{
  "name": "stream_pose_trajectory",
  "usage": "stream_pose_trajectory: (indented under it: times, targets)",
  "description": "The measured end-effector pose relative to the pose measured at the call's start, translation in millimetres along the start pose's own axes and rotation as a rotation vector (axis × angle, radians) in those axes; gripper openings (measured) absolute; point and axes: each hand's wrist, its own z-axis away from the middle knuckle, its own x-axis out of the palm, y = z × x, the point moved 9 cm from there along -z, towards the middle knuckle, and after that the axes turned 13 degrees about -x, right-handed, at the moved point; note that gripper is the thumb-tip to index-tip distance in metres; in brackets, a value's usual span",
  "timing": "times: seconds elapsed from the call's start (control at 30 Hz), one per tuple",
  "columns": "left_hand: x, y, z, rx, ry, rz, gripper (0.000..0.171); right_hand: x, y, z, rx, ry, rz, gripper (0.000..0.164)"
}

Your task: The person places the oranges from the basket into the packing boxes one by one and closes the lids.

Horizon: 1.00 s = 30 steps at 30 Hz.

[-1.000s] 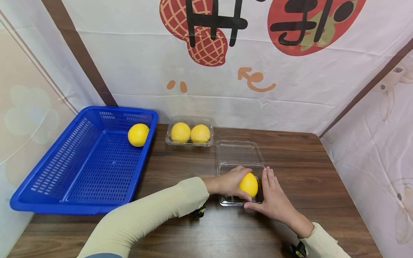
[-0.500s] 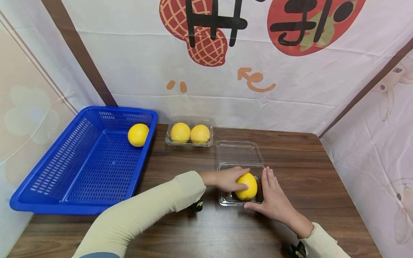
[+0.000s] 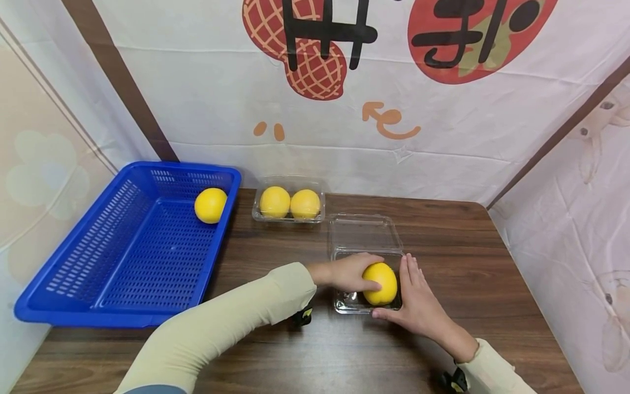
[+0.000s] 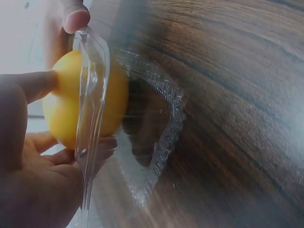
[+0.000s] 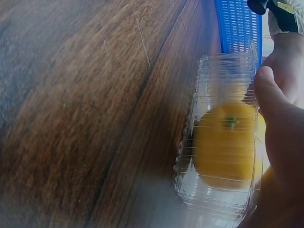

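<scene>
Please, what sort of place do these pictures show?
Probably a small fruit-packing station in a curtained booth, though I cannot be sure: a white printed fabric sheet hangs behind a brown wood-grain table, where a round yellow fruit is held inside an open clear plastic box.

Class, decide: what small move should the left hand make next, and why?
Probably, the left hand should release the yellow citrus fruit: it appears seated inside the clear clamshell box, whose side the right hand braces, and the lid lies open.
</scene>
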Motion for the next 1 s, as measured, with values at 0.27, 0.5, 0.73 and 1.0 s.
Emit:
stream_pose_trajectory:
  times: [0.27,0.5,0.73,1.0]
  targets:
    - [6.3,3.9,-7.4,0.017,0.021,0.029,0.065,1,1,-1,0.022,0.006,-0.049,0.140]
    - [10.6,7.8,-10.3,0.040,0.024,0.060,0.064,1,2,-1,0.015,0.035,-0.093,0.139]
    - [9.5,10.1,-10.2,0.038,0.020,0.120,0.062,0,2,-2,0.017,0.081,-0.128,0.139]
    - [11.6,9.6,-13.1,0.027,0.025,0.170,0.061,1,4,-1,0.020,0.107,-0.152,0.140]
